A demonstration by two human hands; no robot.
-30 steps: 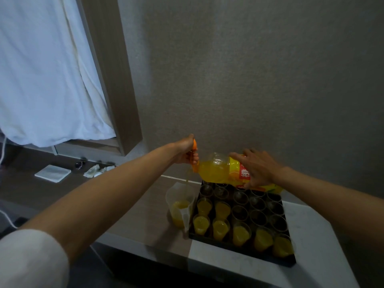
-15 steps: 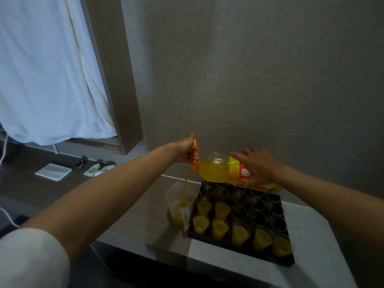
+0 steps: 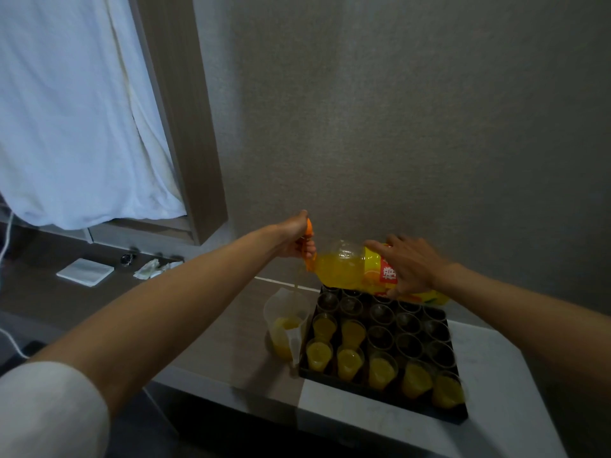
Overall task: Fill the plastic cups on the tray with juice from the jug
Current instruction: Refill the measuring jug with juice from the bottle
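Grey textured wall backs a table (image 3: 211, 332) with a brown and pale top. On it, at about 5 o'clock in the view, a black tray (image 3: 380, 391) holds rows of clear plastic cups (image 3: 382, 370). Cups in the near row and at the left end of the next two rows contain orange juice; the rest look empty.

Touching the tray's left edge stands a clear jug (image 3: 286, 320), upright, with juice in its bottom.

Above the tray's far edge a juice bottle (image 3: 340, 267) lies nearly level, neck pointing to 9 o'clock. A thin stream (image 3: 296, 279) falls from its mouth into the jug.

Left hand (image 3: 297, 241): grip clamped on the orange neck fitting of the bottle. Right hand (image 3: 408, 266): fingers spread and curved over the labelled body, holding it.

At 9 o'clock on the table, well apart: a white pad (image 3: 85, 272) and crumpled paper (image 3: 152, 268). White curtain (image 3: 66, 110) hangs at 10 o'clock.
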